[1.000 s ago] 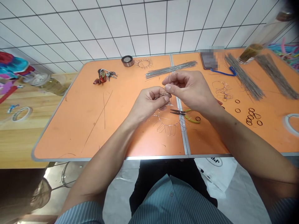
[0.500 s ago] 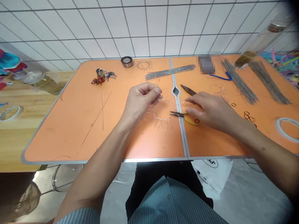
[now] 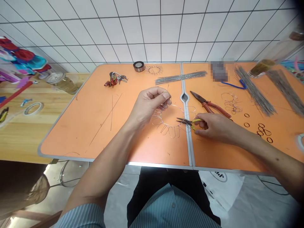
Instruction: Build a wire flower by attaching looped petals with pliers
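My left hand (image 3: 152, 103) pinches the looped wire ring (image 3: 170, 126) at its upper left, above the orange table (image 3: 78, 126). Thin wire loops stand out all around this ring. My right hand (image 3: 211, 126) is closed on the yellow-handled pliers (image 3: 184, 121), whose dark jaws point left over the ring's right side. Red-handled pliers (image 3: 217, 108) lie just behind my right hand. A bundle of straight wires (image 3: 180, 77) lies farther back, across the table's seam.
Keys (image 3: 116, 79), a tape roll (image 3: 139, 66) and another wire ring (image 3: 154, 70) are at the back. Right of my right hand lie small dark rings (image 3: 261, 129), wire bundles (image 3: 255, 91) and a glass jar (image 3: 263, 67). A tiled wall (image 3: 152, 28) stands behind.
My right hand has come down and closed on the yellow-handled pliers, uncovering the red-handled pliers. My left hand still pinches the wire ring. The camera view has shifted.
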Available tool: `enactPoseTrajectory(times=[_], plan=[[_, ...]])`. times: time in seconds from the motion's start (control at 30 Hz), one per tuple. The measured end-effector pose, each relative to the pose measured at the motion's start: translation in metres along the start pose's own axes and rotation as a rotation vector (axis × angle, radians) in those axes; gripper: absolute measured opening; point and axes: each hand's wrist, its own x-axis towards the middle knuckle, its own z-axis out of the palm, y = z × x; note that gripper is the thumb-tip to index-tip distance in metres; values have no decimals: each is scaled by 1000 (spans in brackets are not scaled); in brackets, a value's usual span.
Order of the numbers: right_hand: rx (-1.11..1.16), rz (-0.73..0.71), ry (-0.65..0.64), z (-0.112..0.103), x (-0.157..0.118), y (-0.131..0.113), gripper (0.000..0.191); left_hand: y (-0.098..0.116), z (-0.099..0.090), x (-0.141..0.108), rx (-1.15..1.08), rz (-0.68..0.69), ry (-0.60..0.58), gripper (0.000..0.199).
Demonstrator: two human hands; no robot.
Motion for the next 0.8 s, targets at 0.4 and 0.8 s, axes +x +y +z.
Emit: enactPoseTrajectory(times=[0.4,0.8], plan=[[218,-29,-68,-3,8,-6,19,-1,-4,5,-147,-116,-1,26],[1093,74,38,-9,-2,0,30,-4,-3,4,-102,-107,45,22]])
